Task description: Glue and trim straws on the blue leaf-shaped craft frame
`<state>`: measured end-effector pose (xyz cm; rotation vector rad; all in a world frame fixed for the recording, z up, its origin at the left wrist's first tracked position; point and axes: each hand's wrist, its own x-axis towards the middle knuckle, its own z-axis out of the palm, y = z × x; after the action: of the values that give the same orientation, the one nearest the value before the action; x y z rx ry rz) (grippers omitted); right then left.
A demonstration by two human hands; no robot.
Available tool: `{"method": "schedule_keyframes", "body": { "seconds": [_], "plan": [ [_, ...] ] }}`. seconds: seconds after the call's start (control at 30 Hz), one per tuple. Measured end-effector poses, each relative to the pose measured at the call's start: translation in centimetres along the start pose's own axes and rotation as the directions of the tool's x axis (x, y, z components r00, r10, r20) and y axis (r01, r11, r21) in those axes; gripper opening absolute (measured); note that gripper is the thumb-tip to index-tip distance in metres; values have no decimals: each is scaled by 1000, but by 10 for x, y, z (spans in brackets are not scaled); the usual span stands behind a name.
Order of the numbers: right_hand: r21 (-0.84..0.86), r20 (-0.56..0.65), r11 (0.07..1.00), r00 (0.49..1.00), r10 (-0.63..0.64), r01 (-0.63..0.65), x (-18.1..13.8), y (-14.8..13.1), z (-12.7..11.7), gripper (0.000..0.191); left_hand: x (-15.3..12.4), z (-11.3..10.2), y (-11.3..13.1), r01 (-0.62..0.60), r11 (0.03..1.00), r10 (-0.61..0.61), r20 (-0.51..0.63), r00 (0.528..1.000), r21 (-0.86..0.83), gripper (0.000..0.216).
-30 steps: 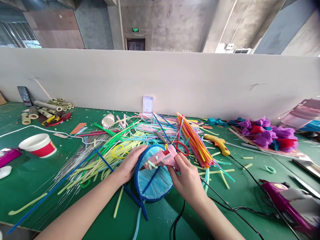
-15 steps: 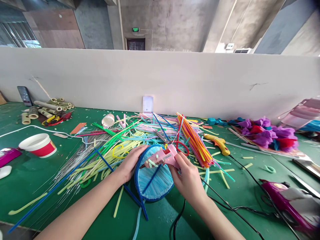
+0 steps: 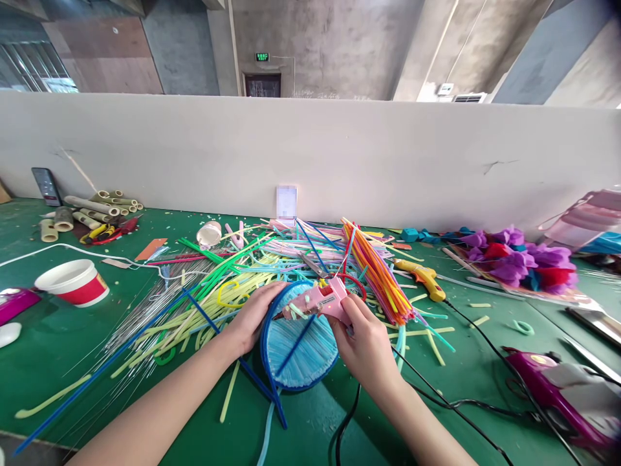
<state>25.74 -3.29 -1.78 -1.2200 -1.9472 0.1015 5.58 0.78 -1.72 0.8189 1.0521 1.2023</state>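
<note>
My right hand (image 3: 363, 333) is closed around the handle of a pink hot glue gun (image 3: 315, 301), whose nozzle points left at the rim of a round light-blue piece (image 3: 305, 356). That piece is edged in dark blue and stands tilted over the table. My left hand (image 3: 255, 317) grips its upper left edge; some of the fingers are hidden behind it. A dark-blue pipe cleaner (image 3: 297, 346) crosses the light-blue face, and another dark-blue strip (image 3: 277, 404) hangs off the lower left rim. Pale bits cling to the glue gun.
Loose pipe cleaners (image 3: 198, 310) cover the middle of the green table (image 3: 184, 414), with an orange bundle (image 3: 376, 272) at right. Red-handled scissors (image 3: 356, 285) lie behind the glue gun. Also around are a yellow glue gun (image 3: 424, 278), a paper cup (image 3: 72, 283), bamboo pieces (image 3: 92, 210) and black cables (image 3: 456, 404).
Barely anything differs. The glue gun has shifted very slightly, its nozzle staying near the left rim of the round piece, and both hands keep their grip.
</note>
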Motion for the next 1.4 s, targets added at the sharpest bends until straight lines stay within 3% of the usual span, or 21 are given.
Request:
{"method": "schedule_keyframes", "body": {
  "seconds": [0.47, 0.73, 1.0, 1.4],
  "plan": [
    [-120, -76, 993, 997, -29, 20, 0, 4, 2, 8, 1, -1, -2, 9, 1000, -9, 9, 1000, -17, 26],
    [-225, -239, 974, 970, -49, -6, 3, 6, -1, 14, 1, 0, -1, 62, 997, -62, -9, 998, -42, 28],
    [-152, -343, 986, 932, -117, 67, 2, 6, -12, 36, 5, -5, -5, 22, 999, -23, 8, 1000, 33, 33],
    [-21, -374, 999, 926, -49, 44, 5, 6, -13, 18, 5, -7, -6, 22, 998, -22, 10, 1000, 60, 36]
  ]
}}
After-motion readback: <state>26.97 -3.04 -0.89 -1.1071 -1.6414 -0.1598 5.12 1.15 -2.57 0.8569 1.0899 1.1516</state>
